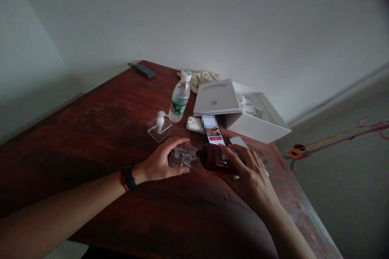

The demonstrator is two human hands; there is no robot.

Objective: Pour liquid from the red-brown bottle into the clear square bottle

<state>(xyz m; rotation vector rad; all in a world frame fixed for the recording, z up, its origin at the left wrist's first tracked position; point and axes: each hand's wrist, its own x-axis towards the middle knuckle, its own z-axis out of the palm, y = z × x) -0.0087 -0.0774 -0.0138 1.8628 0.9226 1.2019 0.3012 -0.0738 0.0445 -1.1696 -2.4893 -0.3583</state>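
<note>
My left hand [160, 162] grips a small clear square container [181, 158] on the dark red wooden table [100, 129]. My right hand [249, 174] holds a brown bottle [214, 157] tipped on its side, with its neck meeting the container's opening. A black and red band sits on my left wrist. Just behind the bottle a phone [214, 133] lies with its screen lit.
A second clear container with a white pump top [159, 126] and a plastic water bottle [180, 98] stand behind my left hand. An open white box [243, 111] sits at the right, a crumpled cloth [202, 77] and a dark flat device [145, 71] by the wall.
</note>
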